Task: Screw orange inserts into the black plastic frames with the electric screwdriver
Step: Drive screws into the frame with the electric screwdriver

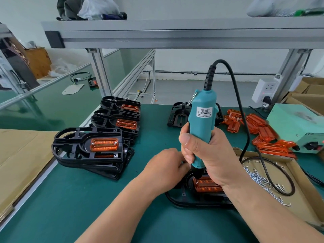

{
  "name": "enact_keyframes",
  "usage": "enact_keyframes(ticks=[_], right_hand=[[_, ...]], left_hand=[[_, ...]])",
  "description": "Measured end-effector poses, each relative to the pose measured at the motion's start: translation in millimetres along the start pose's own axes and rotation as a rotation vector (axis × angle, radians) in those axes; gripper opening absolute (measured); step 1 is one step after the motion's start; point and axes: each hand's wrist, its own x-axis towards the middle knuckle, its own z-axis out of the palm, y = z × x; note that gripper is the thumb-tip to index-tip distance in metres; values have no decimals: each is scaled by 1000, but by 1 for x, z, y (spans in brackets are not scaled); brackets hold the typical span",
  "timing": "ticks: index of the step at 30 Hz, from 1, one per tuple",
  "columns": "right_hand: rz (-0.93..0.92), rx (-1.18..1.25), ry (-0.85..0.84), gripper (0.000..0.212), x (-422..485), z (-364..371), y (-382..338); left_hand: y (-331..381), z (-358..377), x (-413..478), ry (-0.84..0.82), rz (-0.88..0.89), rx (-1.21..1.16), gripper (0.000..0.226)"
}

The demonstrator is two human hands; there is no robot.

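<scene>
At five o'clock on the worktop [98,204], wrapping the right grip [210,155] round the upright electric screwdriver [201,120], setting its tip at the orange insert [206,185] sitting in the black frame [192,202]; curling the left grip [164,167] beside the tip, contents impossible to tell.

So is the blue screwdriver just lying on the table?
No, the right hand grips the screwdriver upright, its tip down at the orange insert in the black frame.
</scene>
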Motion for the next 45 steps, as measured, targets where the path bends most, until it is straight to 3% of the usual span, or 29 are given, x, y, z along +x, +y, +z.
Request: enact_keyframes(ticks=[16,26,40,45], right_hand=[[21,40,-106,45,-5,-3,-2],[-97,47,-17,35,-7,-9,-3],[-136,-69,104,35,-5,-2,-8],[-136,-135,66,38,-5,-6,-7]], left_hand=[[9,-8,-7,-48,-23,-44,28],[8,-3,-2,-22,22,-12,46],[3,2,1,7,59,100,39],[5,2,0,2,39,92,30]])
